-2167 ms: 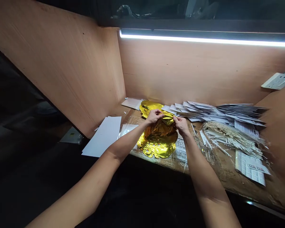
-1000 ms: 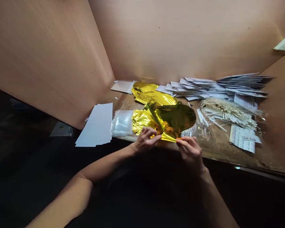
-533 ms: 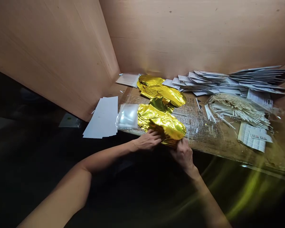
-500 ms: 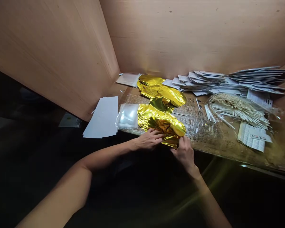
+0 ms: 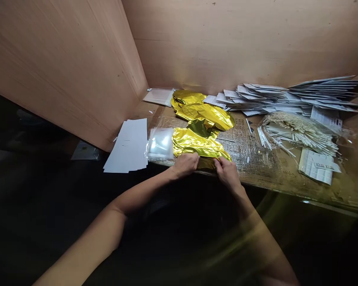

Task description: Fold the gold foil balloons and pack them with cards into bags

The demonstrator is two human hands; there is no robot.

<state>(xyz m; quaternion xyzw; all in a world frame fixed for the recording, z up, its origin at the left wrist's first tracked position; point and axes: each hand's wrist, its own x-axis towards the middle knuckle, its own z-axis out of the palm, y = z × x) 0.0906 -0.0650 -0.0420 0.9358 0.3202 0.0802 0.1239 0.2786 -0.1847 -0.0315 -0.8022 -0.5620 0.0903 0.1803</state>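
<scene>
Both hands clamped on crinkly gold foil at desk front edge; bare cardboard R of foil.

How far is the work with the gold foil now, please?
Partway, I judge, though nothing looks clearly finished. The left hand and right hand grip the near edge of the front gold foil, which is creased. The rear gold foil probably remains; the clear plastic sleeves lie flat, seemingly unused.
</scene>
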